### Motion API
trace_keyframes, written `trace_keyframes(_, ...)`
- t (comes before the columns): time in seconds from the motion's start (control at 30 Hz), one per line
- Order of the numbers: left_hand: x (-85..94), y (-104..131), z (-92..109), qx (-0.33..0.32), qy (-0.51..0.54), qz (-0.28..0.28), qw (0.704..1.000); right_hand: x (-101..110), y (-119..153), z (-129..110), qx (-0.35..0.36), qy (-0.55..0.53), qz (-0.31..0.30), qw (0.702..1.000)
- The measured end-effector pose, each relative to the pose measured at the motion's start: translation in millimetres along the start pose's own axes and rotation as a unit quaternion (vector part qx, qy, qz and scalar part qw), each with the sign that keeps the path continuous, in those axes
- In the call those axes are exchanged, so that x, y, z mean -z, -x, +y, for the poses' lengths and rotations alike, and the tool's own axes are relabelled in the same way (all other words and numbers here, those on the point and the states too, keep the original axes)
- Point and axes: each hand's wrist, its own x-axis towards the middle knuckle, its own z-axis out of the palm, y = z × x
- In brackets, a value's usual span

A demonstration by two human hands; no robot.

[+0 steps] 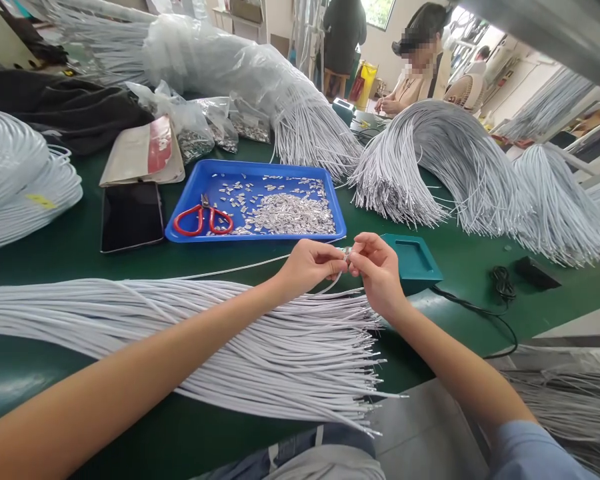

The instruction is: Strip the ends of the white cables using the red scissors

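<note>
My left hand (pixel 314 268) pinches a white cable (pixel 245 267) near its end, its fingers closed. Fingertip to fingertip with it, my right hand (pixel 377 272) closes its thumb and forefinger on a small metal piece (pixel 347 253) at the cable end; fingers partly hide it. Below both hands lies a wide bundle of white cables (pixel 260 340), their ends toward the right. Just behind the hands is a blue tray (pixel 255 237) with many small metal pieces (pixel 293 213) and red-handled scissors (pixel 200 220).
A teal device (pixel 417 259) with a black cord stands beside my right hand. A black tablet (pixel 132 217) and a booklet (pixel 140 155) lie left of the tray. More cable bundles (pixel 430 160) fill the back. A person (pixel 420 73) works across the table.
</note>
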Motion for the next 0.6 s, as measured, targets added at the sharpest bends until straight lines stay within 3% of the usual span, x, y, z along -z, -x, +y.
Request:
trace_keyframes(0.2, 1.2, -0.2, 2.2, 0.017, 0.022, 0.003, 1.000, 7.0, -0.4, -1.1, 0.138, 0.152, -0.005, 0.979)
trace_keyframes(0.37, 1.0, 0.3, 3.5, 0.015, 0.031, -0.016, 0.999, 6.3, 0.5, -1.8, 0.175, 0.216, -0.048, 0.960)
trace_keyframes(0.6, 2.2, 0.7, 2.9, 0.014, 0.046, -0.018, 0.999, 6.1, 0.8, 0.5, 0.176, 0.191, -0.030, 0.965)
